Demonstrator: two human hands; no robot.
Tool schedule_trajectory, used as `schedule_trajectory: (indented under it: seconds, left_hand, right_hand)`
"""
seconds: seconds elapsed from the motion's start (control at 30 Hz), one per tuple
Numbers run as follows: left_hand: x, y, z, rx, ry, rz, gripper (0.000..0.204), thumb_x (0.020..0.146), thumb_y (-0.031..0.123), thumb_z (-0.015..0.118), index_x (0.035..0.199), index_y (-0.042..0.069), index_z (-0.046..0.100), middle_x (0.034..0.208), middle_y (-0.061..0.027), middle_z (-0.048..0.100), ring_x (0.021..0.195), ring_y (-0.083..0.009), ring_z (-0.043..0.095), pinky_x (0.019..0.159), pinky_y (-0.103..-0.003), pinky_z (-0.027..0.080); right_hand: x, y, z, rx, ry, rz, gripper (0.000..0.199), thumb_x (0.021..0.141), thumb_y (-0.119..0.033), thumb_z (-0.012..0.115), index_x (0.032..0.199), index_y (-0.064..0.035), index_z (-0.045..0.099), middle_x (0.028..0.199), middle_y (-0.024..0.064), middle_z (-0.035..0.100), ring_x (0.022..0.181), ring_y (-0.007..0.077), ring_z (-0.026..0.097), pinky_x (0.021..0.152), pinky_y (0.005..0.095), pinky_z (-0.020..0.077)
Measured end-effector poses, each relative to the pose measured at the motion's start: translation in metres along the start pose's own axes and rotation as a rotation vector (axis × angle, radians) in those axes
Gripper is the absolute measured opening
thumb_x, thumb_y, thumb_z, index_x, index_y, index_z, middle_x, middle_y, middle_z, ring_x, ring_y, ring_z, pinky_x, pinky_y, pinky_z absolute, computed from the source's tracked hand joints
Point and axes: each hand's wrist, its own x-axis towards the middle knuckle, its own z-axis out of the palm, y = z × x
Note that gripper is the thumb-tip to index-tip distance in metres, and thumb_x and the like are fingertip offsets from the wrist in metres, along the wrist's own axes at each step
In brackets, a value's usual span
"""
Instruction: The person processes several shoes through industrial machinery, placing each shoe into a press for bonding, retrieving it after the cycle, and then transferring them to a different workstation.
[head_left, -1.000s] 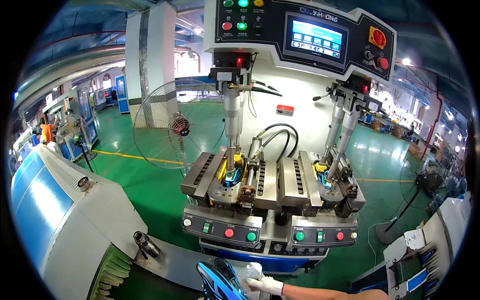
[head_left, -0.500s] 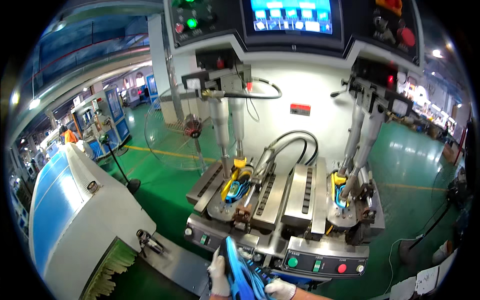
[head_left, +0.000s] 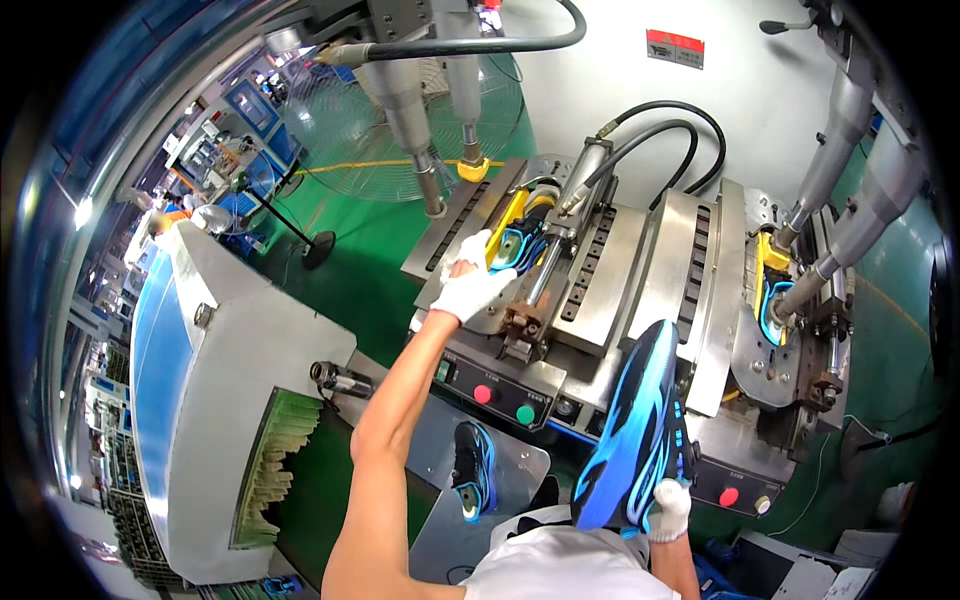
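Observation:
My left hand [head_left: 472, 282], in a white glove with bare fingertips, reaches to the left press station. Its thumb and fingers are spread beside a black and blue shoe [head_left: 515, 248] and a yellow strip [head_left: 508, 222] along it; a firm grip does not show. In my right hand [head_left: 670, 511], gloved too, is a black and blue shoe [head_left: 630, 430], its blue sole turned upward. The fingers close round its lower end, near my lap. Another such shoe [head_left: 474, 470] lies on the metal shelf [head_left: 425, 535] below the machine.
At the right station, press rods [head_left: 830, 260] bear on a shoe [head_left: 773, 305]. Rods [head_left: 400, 105] with a yellow pad [head_left: 473, 170] hang over the left one. Button panels [head_left: 500, 400] line the machine's front. A dark bottle [head_left: 340, 380] lies left, beside a white machine with green bristles [head_left: 262, 480].
My view has tipped down and closer. My left hand has let go of the shoe and moved up to the left station; my right hand keeps the shoe. The left rods now stand clear of their shoe.

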Motion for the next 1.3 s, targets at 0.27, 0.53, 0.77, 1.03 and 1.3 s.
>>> schedule_trajectory:
  seconds: [0.27, 0.53, 0.77, 1.03, 1.3]
  left_hand:
    - [0.109, -0.017, 0.112, 0.213, -0.165, -0.319, 0.093, 0.074, 0.053, 0.078, 0.144, 0.001, 0.044, 0.139, -0.0242, 0.057, 0.126, -0.0394, 0.058, 0.106, -0.047, 0.045]
    - [0.112, -0.003, 0.007, 0.073, -0.134, -0.341, 0.088, 0.074, 0.051, 0.078, 0.143, 0.005, 0.048, 0.139, -0.0249, 0.058, 0.129, -0.0385, 0.057, 0.107, -0.046, 0.046]
    - [-0.104, -0.032, -0.106, -0.317, 0.285, -0.265, 0.065, 0.073, 0.028, 0.085, 0.126, 0.002, 0.058, 0.108, -0.019, 0.072, 0.1, -0.0284, 0.072, 0.088, -0.039, 0.055]
    - [-0.355, -0.097, -0.08, -0.098, 0.132, -0.805, 0.06, 0.067, 0.03, 0.087, 0.116, 0.006, 0.063, 0.097, -0.0148, 0.073, 0.094, -0.0355, 0.071, 0.087, -0.045, 0.054]
    - [-0.475, -0.084, 0.008, -0.059, 0.076, -1.24, 0.069, 0.064, 0.027, 0.088, 0.122, 0.003, 0.06, 0.109, -0.017, 0.069, 0.099, -0.0346, 0.068, 0.09, -0.044, 0.052]
  right_hand:
    - [-0.025, -0.021, 0.025, -0.24, 0.392, -0.036, 0.039, 0.076, -0.001, 0.072, 0.114, 0.001, 0.064, 0.09, 0.0066, 0.066, 0.08, 0.0182, 0.066, 0.077, 0.0348, 0.0574]
    - [0.019, -0.014, 0.076, -0.315, 0.314, -0.033, 0.032, 0.077, -0.003, 0.07, 0.109, 0.0006, 0.066, 0.083, 0.0039, 0.066, 0.078, 0.0151, 0.065, 0.077, 0.0321, 0.0558]
    - [0.175, 0.031, 0.181, -0.365, 0.018, 0.064, 0.028, 0.084, -0.005, 0.075, 0.11, 0.0047, 0.069, 0.101, 0.0099, 0.073, 0.095, 0.0186, 0.07, 0.088, 0.0314, 0.0562]
    - [0.444, 0.093, 0.254, -0.582, 0.076, 0.193, 0.015, 0.084, -0.014, 0.071, 0.096, -0.0074, 0.064, 0.079, 0.0087, 0.065, 0.067, 0.0243, 0.063, 0.054, 0.041, 0.0494]
    - [0.559, 0.137, 0.201, -1.959, 0.244, -0.094, 0.045, 0.076, -0.028, 0.071, 0.111, 0.0003, 0.074, 0.114, 0.0235, 0.073, 0.109, 0.0353, 0.07, 0.096, 0.0389, 0.0527]
